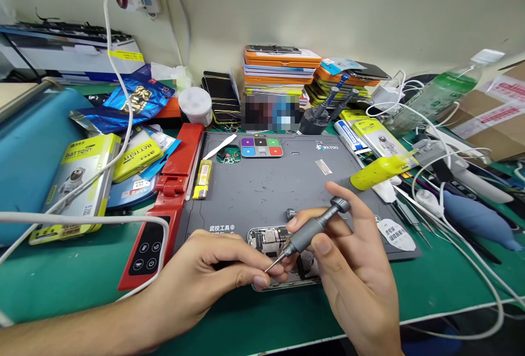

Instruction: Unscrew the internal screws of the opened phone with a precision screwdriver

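Observation:
My right hand (356,268) is closed round a grey screwdriver (307,233), its thin tip pointing down to the left. At that tip, the fingers of my left hand (205,274) are pinched together; whatever they hold, if anything, is too small to make out. Beneath both hands lies an opened phone (268,238) with its inner parts showing, partly hidden by my fingers. It rests at the front edge of a dark grey work mat (254,181). A small dark round piece (291,214) is just behind the phone.
Left of the mat stands a red device (178,181) with a white cable across it. A coloured magnet tray (261,147) and a yellow packet (202,179) lie on the mat. A yellow bottle (375,173) is at right, near tangled cables. Stacked orange boxes (281,60) stand behind.

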{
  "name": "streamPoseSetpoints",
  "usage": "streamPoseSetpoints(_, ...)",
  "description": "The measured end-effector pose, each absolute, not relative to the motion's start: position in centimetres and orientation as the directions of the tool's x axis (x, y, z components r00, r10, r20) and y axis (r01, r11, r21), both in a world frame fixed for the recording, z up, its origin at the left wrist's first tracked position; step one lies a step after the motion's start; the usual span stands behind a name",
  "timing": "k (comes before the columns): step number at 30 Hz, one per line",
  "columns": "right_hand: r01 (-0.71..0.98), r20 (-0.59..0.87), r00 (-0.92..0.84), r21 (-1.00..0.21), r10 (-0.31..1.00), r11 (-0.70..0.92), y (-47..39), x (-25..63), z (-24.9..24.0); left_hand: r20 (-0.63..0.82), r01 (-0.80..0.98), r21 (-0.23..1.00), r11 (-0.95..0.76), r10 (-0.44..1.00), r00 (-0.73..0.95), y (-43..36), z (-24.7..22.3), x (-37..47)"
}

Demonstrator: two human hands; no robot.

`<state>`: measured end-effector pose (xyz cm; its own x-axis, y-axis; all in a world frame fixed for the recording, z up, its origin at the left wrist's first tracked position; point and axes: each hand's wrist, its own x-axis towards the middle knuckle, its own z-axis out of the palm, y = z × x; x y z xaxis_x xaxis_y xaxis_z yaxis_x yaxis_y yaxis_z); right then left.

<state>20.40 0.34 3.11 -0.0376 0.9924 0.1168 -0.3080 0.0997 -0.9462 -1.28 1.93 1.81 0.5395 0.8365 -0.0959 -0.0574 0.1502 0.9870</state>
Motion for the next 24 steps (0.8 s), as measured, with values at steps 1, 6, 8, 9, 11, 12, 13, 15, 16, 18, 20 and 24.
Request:
streamPoseSetpoints(1,-0.316,0.109,-0.038,-0.944,0.993,0.092,0.4,20.4,3.2,-0.098,-0.051,0.988,0.148,0.838,0.537,1.9,1.8,-1.3)
streamPoseSetpoints(6,-0.311,0.116,0.060,-0.942,0.991,0.129,0.6,20.4,3.5,-0.050,0.087,0.996,-0.002,0.804,0.593,1.9,1.8,-1.2)
streamPoseSetpoints(8,-0.217,0.224,0.164,-0.942,0.961,0.257,0.5,20.2,3.2,0.037,0.110,0.984,-0.143,0.755,0.655,1.9,1.8,-1.2)
streamPoseSetpoints(9,-0.135,0.303,0.208,-0.933,0.930,0.334,0.4,20.1,2.9,0.081,0.103,0.973,-0.205,0.727,0.682,1.9,1.8,-1.1)
streamPoseSetpoints(11,0.072,0.479,0.220,-0.877,0.850,0.475,0.1,19.9,2.0,0.140,0.079,0.957,-0.280,0.681,0.719,2.0,1.9,-1.1)
streamPoseSetpoints(12,0.166,0.545,0.182,-0.838,0.819,0.520,0.0,19.8,1.4,0.149,0.076,0.953,-0.295,0.670,0.727,1.9,1.9,-1.1)
streamPoseSetpoints(13,0.239,0.596,0.122,-0.794,0.794,0.559,0.0,19.8,0.9,0.151,0.077,0.951,-0.300,0.666,0.731,1.9,1.9,-1.1)
streamPoseSetpoints(15,0.321,0.628,0.007,-0.739,0.778,0.593,-0.1,20.0,-0.2,0.151,0.084,0.947,-0.311,0.660,0.736,1.9,2.0,-1.2)
streamPoseSetpoints(16,0.340,0.636,-0.034,-0.718,0.771,0.608,-0.1,20.2,-0.6,0.149,0.093,0.944,-0.318,0.658,0.739,1.9,2.0,-1.2)
streamPoseSetpoints(18,0.363,0.640,-0.082,-0.695,0.764,0.621,-0.1,20.5,-1.1,0.143,0.105,0.939,-0.327,0.650,0.746,1.8,2.0,-1.3)
streamPoseSetpoints(20,0.378,0.632,-0.102,-0.689,0.768,0.618,-0.1,20.6,-1.3,0.138,0.111,0.938,-0.329,0.646,0.751,1.8,2.1,-1.4)
streamPoseSetpoints(24,0.415,0.597,-0.145,-0.687,0.789,0.596,-0.1,20.6,-1.2,0.140,0.112,0.936,-0.335,0.643,0.753,1.9,2.1,-1.3)
